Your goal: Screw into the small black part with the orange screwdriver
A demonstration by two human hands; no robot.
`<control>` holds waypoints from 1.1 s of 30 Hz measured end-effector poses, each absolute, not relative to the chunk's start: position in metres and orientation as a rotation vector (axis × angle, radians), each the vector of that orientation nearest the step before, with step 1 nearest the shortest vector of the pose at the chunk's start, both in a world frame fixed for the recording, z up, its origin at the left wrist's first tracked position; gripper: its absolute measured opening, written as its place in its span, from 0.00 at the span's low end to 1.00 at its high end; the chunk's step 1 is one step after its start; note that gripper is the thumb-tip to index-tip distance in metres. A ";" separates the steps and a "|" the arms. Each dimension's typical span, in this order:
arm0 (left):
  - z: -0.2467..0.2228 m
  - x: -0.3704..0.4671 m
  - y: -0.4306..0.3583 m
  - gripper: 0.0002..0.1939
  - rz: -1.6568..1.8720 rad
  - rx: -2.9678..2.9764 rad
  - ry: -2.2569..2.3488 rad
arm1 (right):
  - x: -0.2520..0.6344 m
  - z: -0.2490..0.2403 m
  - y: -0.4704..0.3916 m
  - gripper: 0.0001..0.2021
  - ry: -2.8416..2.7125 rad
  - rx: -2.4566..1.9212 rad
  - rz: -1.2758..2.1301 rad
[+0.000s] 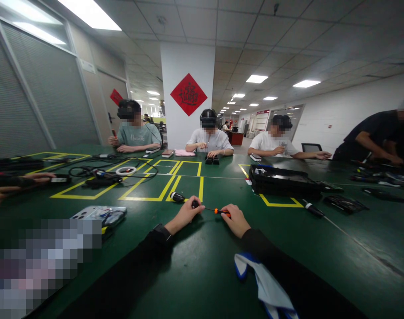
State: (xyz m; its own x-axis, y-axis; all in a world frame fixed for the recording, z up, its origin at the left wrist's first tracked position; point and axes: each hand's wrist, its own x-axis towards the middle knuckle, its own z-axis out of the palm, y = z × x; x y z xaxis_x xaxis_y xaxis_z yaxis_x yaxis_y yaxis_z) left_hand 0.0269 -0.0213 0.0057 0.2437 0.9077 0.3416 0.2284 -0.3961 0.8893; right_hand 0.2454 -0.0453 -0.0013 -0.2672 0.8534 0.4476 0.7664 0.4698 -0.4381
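Observation:
My right hand (237, 220) is closed round the orange and black handle of a screwdriver (217, 211). The thin shaft points left, toward my left hand (186, 216). Fingers and thumb of that left hand pinch a small dark piece (195, 204), mostly covered and too small to name. The screwdriver tip lies close to it; whether they touch I cannot tell. Just beyond my left hand lies a black and white tool handle (177, 197). A white and blue cloth item (266, 279) rests under my right forearm.
A black open case (284, 179) stands right of centre, near a second black and white tool (313, 209). A phone-like item (100, 215) lies left. Cables (98, 175) and yellow tape outlines (162, 195) cover the green table. Several co-workers sit or stand around it.

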 end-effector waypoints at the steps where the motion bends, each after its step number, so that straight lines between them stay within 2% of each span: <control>1: 0.005 0.027 -0.021 0.12 1.185 1.792 1.045 | 0.245 -0.001 -0.046 0.06 -2.081 -1.330 0.167; 8: 0.005 0.026 -0.022 0.13 1.176 1.797 1.056 | 0.244 0.002 -0.049 0.09 -2.072 -1.293 0.176; 20: 0.003 0.027 -0.019 0.11 1.171 1.744 1.041 | 0.242 0.001 -0.047 0.05 -2.053 -1.265 0.179; 30: 0.006 0.027 -0.023 0.11 1.194 1.747 1.058 | 0.241 -0.002 -0.042 0.10 -2.051 -1.264 0.226; 33: 0.008 0.028 -0.025 0.10 1.186 1.725 1.093 | 0.242 -0.001 -0.042 0.07 -2.044 -1.232 0.217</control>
State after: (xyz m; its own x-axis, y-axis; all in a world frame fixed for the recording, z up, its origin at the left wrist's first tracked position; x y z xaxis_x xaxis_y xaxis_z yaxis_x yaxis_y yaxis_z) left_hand 0.0281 -0.0252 0.0082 0.2023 0.9316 0.3019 0.2251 -0.3443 0.9115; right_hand 0.2419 -0.0422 -0.0013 -0.2766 0.8222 0.4974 0.6996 0.5272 -0.4823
